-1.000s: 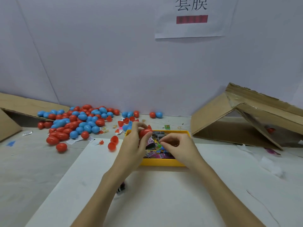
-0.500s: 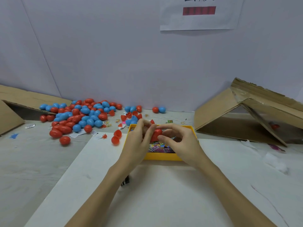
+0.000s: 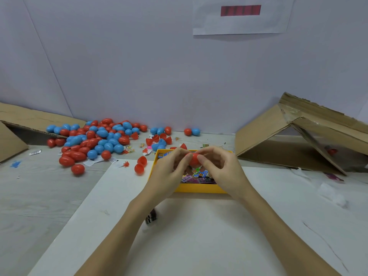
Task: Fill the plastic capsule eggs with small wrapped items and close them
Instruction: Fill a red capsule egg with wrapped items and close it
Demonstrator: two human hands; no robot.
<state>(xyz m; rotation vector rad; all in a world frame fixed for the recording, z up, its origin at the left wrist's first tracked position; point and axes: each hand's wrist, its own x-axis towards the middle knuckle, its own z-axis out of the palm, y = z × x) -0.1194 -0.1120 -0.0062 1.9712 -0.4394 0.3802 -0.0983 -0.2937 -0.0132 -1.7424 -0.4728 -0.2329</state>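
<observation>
**Red egg pinched between both hands over the yellow tray**

White sheet (image 3: 199,236) covers the near part of the table, and both bare forearms reach forward across it. Under the left forearm a small dark wrapped item (image 3: 151,217) lies on the sheet. The left hand (image 3: 169,172) and the right hand (image 3: 223,172) meet above the yellow tray (image 3: 199,188), fingers curled, and pinch a red capsule egg (image 3: 193,158) between thumbs and fingertips, one hand at each end. Whether the egg's two halves are fully joined cannot be told, since the fingers cover its ends. Below the egg the tray holds a heap of small wrapped items (image 3: 196,175) in purple, blue and green print.

Just left of the tray, at the sheet's far edge, two red egg halves (image 3: 140,165) lie open. Farther left, on the grey wood-grain tabletop (image 3: 29,196), a big loose pile of red and blue eggs (image 3: 95,140) spreads toward the wall, with scraps of paper and tiny orange bits among them. Behind the tray a few more eggs and open red halves (image 3: 161,137) are scattered, and a red and blue pair (image 3: 191,132) sits by the wall.

On the right a collapsed cardboard box (image 3: 288,136) lies tilted; another cardboard piece (image 3: 23,120) lies at far left. On the pale wall hangs a paper sign (image 3: 241,16) with a red bar.
</observation>
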